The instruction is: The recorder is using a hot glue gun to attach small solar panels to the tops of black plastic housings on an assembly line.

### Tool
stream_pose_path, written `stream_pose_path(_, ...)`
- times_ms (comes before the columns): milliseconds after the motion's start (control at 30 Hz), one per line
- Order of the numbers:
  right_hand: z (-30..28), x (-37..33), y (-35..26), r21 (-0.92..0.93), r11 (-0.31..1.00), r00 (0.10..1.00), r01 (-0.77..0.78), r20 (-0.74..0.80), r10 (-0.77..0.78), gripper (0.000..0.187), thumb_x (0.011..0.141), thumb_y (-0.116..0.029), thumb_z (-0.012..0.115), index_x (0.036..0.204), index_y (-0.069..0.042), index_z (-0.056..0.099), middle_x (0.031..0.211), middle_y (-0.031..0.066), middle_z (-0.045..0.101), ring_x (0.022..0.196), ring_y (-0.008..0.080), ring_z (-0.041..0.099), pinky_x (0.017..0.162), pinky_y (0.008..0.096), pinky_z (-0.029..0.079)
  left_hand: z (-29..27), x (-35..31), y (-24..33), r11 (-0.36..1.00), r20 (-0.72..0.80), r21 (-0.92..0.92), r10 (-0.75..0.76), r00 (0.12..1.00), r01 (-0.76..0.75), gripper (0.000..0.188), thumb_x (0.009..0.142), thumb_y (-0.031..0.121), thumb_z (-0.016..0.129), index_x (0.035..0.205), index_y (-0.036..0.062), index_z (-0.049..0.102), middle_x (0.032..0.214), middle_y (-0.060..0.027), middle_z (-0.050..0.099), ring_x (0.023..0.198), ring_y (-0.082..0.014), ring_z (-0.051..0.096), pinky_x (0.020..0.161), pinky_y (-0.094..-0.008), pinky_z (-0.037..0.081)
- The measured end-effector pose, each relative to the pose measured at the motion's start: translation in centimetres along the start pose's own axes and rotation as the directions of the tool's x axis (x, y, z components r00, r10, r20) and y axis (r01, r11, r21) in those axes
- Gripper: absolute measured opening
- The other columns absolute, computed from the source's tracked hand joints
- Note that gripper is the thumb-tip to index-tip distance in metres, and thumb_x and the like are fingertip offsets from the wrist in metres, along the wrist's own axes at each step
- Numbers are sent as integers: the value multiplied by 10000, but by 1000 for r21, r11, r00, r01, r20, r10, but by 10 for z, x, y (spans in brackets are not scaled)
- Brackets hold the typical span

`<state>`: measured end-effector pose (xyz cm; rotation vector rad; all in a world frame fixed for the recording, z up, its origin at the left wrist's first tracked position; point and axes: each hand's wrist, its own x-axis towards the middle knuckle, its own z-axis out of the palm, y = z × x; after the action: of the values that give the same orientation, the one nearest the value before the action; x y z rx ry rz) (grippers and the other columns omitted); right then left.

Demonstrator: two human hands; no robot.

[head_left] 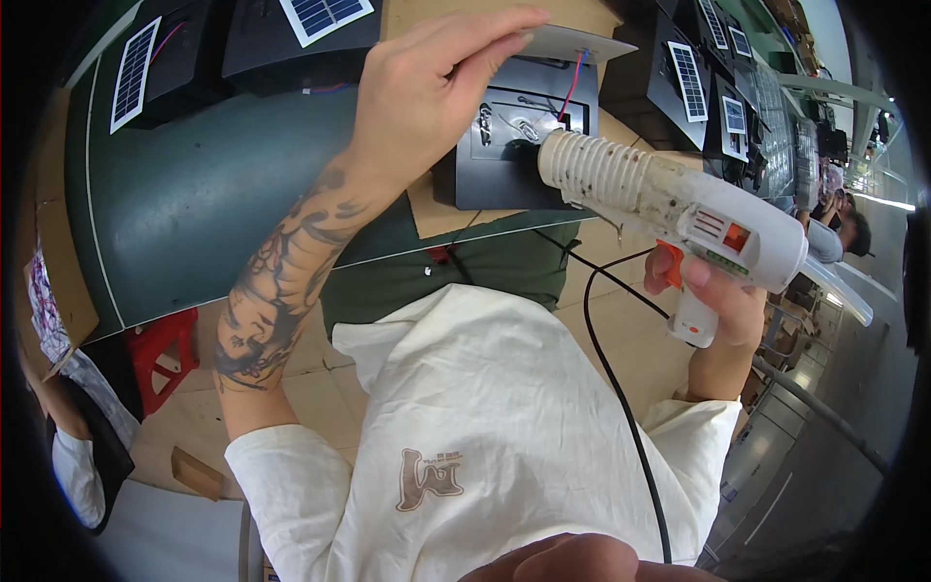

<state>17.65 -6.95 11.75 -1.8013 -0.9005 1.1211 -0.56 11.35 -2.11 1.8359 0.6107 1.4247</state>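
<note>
My right hand grips the handle of a white hot glue gun, fingers at its orange trigger. The gun's ribbed, stained front end points left, over a black plastic box; a thin strand of glue hangs beneath it. Glossy clear glue lies in the recess on top of the box. Between thumb and fingers, my left hand pinches a small solar panel, seen nearly edge-on and tilted up above the box. A red wire runs from the panel down to the box. The nozzle tip is hard to make out against the black.
Cardboard lies under the box on the green-topped table. More black boxes with solar panels stand at the far left and right. A black cable hangs by my body. A red stool stands lower left; people are nearby.
</note>
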Motion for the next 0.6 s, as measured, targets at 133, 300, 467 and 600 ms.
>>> stream_pose_path(133,-8,-1,3,18,1000,1000,-8,6,8,560,696,-184,694,1177,67,555,791,160,634,635,250,615,543,330,497,0,0,1,1000,8,2,-17,1000,17,254,880,-14,652,1125,39,698,1024,-72,726,877,-96,672,781,-216,524)
stream_pose_path(300,-18,-2,8,22,999,999,24,37,-25,565,704,-180,697,1192,66,552,800,171,640,633,256,616,530,335,494,-1,0,1,999,17,-4,-54,998,54,255,885,-15,650,1130,36,695,1037,-62,724,889,-89,666,790,-211,519)
stream_pose_path(467,-23,-3,8,10,1000,999,27,24,-28,566,702,-177,690,1194,65,552,797,168,641,632,257,615,541,334,500,-1,0,-1,1000,24,-21,-17,1000,18,257,888,-11,649,1138,31,690,1060,-64,719,910,-86,659,807,-205,513)
stream_pose_path(600,-22,-4,-5,-26,1000,1000,-15,0,15,567,697,-175,680,1193,67,552,793,159,642,638,252,620,555,329,507,0,0,-2,1000,24,-8,-15,1000,15,258,890,-9,650,1142,27,687,1070,-64,716,919,-91,660,817,-207,512)
